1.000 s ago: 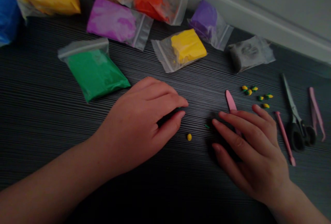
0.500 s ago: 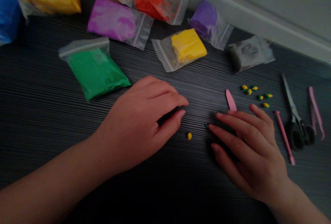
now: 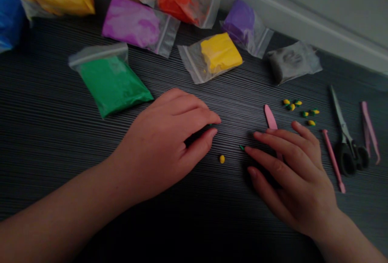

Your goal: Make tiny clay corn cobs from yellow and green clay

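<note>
Green, thin and clay-like, a small sliver [image 3: 241,147] lies on the dark, finely ridged bench [image 3: 48,121] at the tip of the right index finger. We see the right hand [image 3: 298,184] with its fingers [image 3: 269,161] spread and loosely bent, the thumb well apart from the index finger; the fingertip meets the sliver without grasping it. In the left hand [image 3: 165,145], thumb and index finger stand slightly apart at their tips, with a trace of green showing in the gap; we cannot tell whether anything is gripped there, since the other fingers are curled out of sight.

Both hands are palm down, low over the bench, the left forearm entering from the lower left, the right wrist from the lower right. A small, rounded yellow pellet [image 3: 222,159] rests between them, near the left thumb.

The right fingers partly cover a flat, pink knife-shaped tool [image 3: 270,117]. Beyond it we note six little yellow-and-green pieces [image 3: 291,107], then a slender pink rod [image 3: 333,160], black-handled metal scissors [image 3: 344,130] and pink tweezers [image 3: 365,117]. Behind the hands lie clear zip bags of coloured material, among them a green bag [image 3: 113,85] just beside the left hand and a yellow bag [image 3: 222,52].
</note>
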`<state>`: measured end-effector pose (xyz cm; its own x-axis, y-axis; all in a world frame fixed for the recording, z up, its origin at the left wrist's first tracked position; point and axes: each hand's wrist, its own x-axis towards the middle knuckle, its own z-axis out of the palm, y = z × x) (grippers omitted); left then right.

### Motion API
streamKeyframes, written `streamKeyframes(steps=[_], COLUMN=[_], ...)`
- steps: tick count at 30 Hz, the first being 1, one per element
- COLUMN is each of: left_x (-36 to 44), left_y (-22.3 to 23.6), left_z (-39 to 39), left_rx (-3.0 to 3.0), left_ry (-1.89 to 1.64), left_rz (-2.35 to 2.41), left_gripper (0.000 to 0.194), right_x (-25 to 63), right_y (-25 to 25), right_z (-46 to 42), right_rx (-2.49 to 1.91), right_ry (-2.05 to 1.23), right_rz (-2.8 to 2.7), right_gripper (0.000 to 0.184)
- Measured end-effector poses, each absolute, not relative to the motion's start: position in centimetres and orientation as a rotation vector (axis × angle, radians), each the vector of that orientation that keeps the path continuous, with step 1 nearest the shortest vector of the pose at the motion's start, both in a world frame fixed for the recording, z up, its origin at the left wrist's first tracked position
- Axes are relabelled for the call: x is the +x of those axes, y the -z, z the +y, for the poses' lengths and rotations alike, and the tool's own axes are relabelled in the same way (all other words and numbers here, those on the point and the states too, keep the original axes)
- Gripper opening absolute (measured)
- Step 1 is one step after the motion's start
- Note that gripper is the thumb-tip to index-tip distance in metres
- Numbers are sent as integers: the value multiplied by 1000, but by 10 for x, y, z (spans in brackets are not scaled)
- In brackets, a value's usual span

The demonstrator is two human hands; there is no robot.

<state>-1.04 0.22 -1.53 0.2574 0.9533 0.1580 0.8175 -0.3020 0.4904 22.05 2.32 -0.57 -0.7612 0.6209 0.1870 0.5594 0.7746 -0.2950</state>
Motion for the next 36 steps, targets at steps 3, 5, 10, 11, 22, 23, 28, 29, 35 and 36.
streamKeyframes(steps=[3,5,10,11,22,23,28,29,35,36], left_x=[-10,-10,-10,-10,-10,-10,-11,-11,-10,-10], left_y=[15,15,15,15,15,16,16,16,16,15], left_z=[2,3,3,3,1,1,2,2,1,1], left_rx=[2229,2231,2233,2234,2234,2232,2225,2225,2237,2237], left_ry=[-619,-620,-627,-628,-628,-625,-621,-625,-623,-617], left_rz=[1627,1627,1624,1623,1626,1626,1634,1635,1620,1623], left_gripper=[17,17,17,17,17,17,17,17,18,18], right_x=[220,219,218,218,219,219,218,218,220,220], right_y=[6,6,6,6,7,7,6,7,8,8], right_z=[23,23,23,23,23,23,23,22,23,23], right_rx=[-910,-900,-903,-904,-844,-858,-858,-838,-882,-877], right_ry=[-330,-332,-331,-326,-276,-268,-254,-263,-254,-250], right_rz=[-2705,-2704,-2705,-2709,-2811,-2806,-2796,-2807,-2790,-2789], right_gripper=[28,29,31,32,37,37,38,37,38,38])
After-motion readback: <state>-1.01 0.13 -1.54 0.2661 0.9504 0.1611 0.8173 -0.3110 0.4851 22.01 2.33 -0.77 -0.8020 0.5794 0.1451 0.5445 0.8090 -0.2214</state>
